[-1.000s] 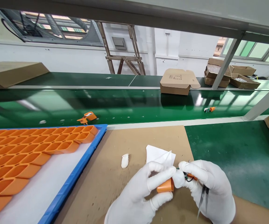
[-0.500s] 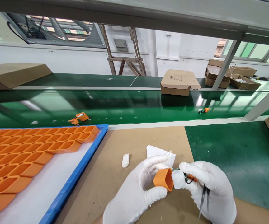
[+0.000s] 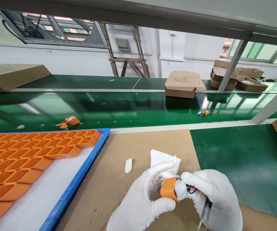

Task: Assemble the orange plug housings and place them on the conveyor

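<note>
White gloves cover both hands. My left hand [image 3: 148, 195] is closed around an orange plastic sleeve [image 3: 168, 188], its open end facing right. With thumb and fingers, my right hand [image 3: 213, 195] grips a small circuit assembly with a white wrapped block [image 3: 181, 189], a bit of green board and a black wire. The white block sits at the mouth of the sleeve, partly inside it. Metal tweezers [image 3: 205, 213] are also tucked in my right hand, tips pointing down. Behind the hands lies folded white paper [image 3: 162, 158], and a small white finger-shaped piece [image 3: 128, 165] rests to the left.
A blue-rimmed tray [image 3: 80, 175] of orange sleeves stands at left. Across the back, a green conveyor [image 3: 133, 109] carries orange parts [image 3: 72, 120] and a plug assembly [image 3: 206, 113]. Cardboard boxes [image 3: 180, 91] sit on the shelf behind. A metal post [image 3: 268, 104] rises at right.
The white block has moved left from beside the sleeve into its mouth, and the sleeve has turned slightly. Parts on the conveyor have shifted left.
</note>
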